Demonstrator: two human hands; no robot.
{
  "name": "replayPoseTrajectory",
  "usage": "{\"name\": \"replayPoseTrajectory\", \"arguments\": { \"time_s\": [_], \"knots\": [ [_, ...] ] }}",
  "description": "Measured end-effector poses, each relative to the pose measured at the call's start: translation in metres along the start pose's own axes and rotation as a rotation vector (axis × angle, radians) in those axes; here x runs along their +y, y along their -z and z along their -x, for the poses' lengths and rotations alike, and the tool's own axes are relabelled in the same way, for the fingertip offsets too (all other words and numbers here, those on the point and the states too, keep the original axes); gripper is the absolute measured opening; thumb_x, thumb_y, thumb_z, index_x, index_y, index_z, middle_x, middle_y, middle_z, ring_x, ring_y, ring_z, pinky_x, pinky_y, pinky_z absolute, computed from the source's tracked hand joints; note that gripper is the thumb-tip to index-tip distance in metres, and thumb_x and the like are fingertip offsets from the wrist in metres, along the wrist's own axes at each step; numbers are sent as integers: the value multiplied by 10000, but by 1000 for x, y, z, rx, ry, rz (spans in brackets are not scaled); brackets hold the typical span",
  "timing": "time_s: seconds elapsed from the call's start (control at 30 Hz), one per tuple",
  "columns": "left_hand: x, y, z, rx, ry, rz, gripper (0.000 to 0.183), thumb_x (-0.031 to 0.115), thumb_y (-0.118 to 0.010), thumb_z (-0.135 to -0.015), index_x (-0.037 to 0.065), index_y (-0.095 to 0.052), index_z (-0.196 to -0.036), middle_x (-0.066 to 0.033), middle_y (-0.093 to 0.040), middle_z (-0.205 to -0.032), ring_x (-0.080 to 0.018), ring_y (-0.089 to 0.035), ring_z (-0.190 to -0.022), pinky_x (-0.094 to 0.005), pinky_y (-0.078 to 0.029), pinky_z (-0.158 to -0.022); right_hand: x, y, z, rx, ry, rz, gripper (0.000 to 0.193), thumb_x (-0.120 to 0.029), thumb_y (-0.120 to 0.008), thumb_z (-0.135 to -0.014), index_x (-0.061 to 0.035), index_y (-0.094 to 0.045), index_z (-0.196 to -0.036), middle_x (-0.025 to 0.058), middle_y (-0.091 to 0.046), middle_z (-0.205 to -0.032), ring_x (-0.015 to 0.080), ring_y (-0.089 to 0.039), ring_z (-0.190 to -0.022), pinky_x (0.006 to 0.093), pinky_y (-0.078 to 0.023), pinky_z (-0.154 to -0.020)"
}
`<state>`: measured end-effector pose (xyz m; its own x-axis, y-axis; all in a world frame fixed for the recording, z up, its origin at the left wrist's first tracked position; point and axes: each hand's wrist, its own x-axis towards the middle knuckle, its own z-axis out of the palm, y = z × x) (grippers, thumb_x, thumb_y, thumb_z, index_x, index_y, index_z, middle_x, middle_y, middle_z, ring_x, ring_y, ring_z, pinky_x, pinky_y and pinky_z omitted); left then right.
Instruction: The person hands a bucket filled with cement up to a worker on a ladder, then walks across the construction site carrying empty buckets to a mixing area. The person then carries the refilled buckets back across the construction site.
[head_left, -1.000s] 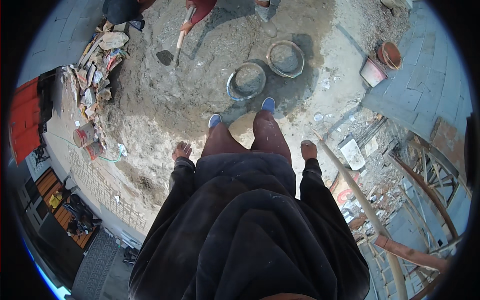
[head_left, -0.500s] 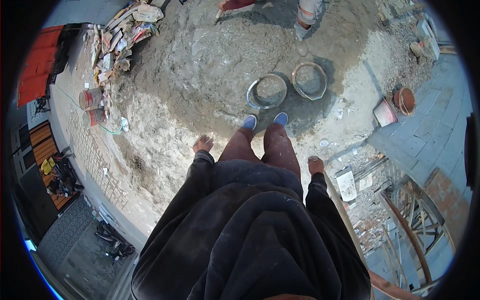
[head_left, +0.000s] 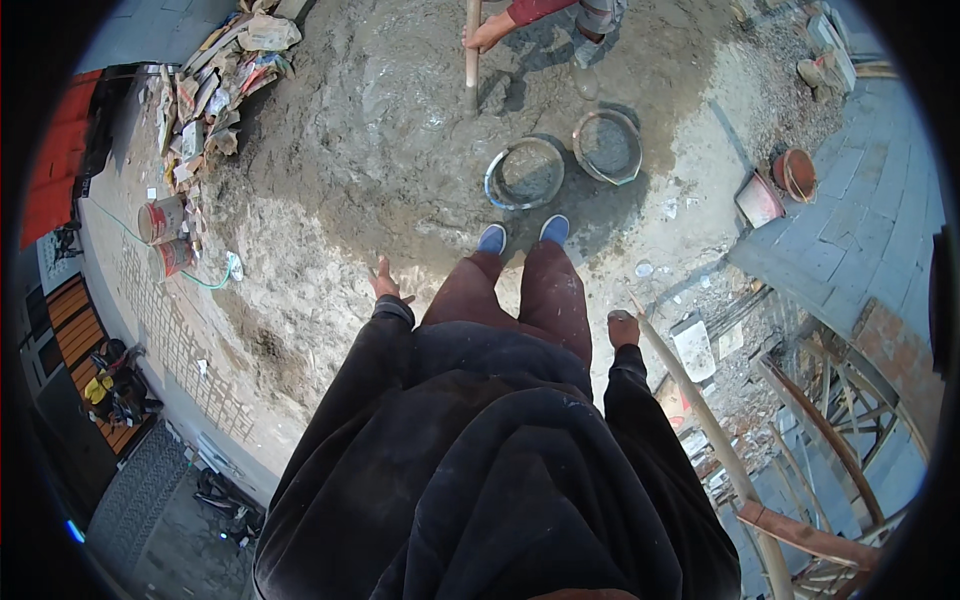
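My left hand (head_left: 385,281) hangs beside my left thigh, its fingers spread and nothing in them. By my right thigh, my right hand (head_left: 624,328) is curled into a loose fist, with no object showing in it. A long wooden pole (head_left: 697,400) slants past just right of that hand; they appear apart. Ahead of my blue shoes (head_left: 554,229) stand two round buckets, the left bucket (head_left: 525,174) and the right bucket (head_left: 607,146), each holding grey wet mortar. Beyond them, another person's hand (head_left: 487,33) grips a wooden handle (head_left: 472,70) whose lower end meets the wet mortar (head_left: 400,110).
Torn bags and rubble (head_left: 215,90) are heaped at far left, above two paint pails (head_left: 161,220) and a green hose (head_left: 208,286). To the right are a tilted pail (head_left: 760,200), a reddish bucket (head_left: 795,176), a white slab (head_left: 693,349) and wooden framing (head_left: 825,450).
My left hand's fingers have spread, and it has risen slightly in view. The co-worker's hand and wooden handle have come further into view. The whole scene has shifted a little left.
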<state>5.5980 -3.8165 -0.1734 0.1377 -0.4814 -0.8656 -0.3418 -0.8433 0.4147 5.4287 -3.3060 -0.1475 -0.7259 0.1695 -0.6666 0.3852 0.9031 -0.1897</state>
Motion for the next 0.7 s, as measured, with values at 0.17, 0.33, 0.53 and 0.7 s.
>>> {"name": "replayPoseTrajectory", "arguments": {
  "time_s": [0.17, 0.33, 0.53, 0.7],
  "knots": [
    [36, 9, -9, -59, -49, 147, 1098, 720, -655, -742, 390, 15, -1546, -61, 51, -1632, -450, 18, -1468, -814, -248, -963, -2, -6, -23, 54, -33, 19, 328, -330, -594, -822, -79, -737, -977, 219, -707, -966, 391, -671, -970, 460, -521, -873],
    [56, -3, -19, 11, -112, 219, 1101, 761, -650, -694, 387, -69, -1551, -90, 72, -1625, -426, 69, -1469, -824, -196, -988, 2, -9, -61, 86, 32, 65, 305, -331, -584, -838, -115, -739, -988, 221, -699, -999, 397, -657, -1000, 462, -507, -904],
    [48, -49, -6, 107, -126, 248, 1084, 771, -641, -679, 392, -116, -1548, -61, 57, -1630, -426, 37, -1469, -822, -184, -996, -9, 5, -122, 49, 13, 80, 338, -336, -523, -882, -103, -695, -1057, 215, -682, -1080, 411, -639, -1037, 482, -495, -932],
    [8, -73, -42, 189, -76, 167, 1121, 818, -588, -657, 360, -113, -1563, -77, 39, -1643, -436, 26, -1471, -809, -48, -1011, -22, 26, -185, 52, 77, 91, 470, -416, -487, -918, -32, -641, -1141, 260, -641, -1150, 425, -609, -1086, 491, -472, -957]
  ]
}}
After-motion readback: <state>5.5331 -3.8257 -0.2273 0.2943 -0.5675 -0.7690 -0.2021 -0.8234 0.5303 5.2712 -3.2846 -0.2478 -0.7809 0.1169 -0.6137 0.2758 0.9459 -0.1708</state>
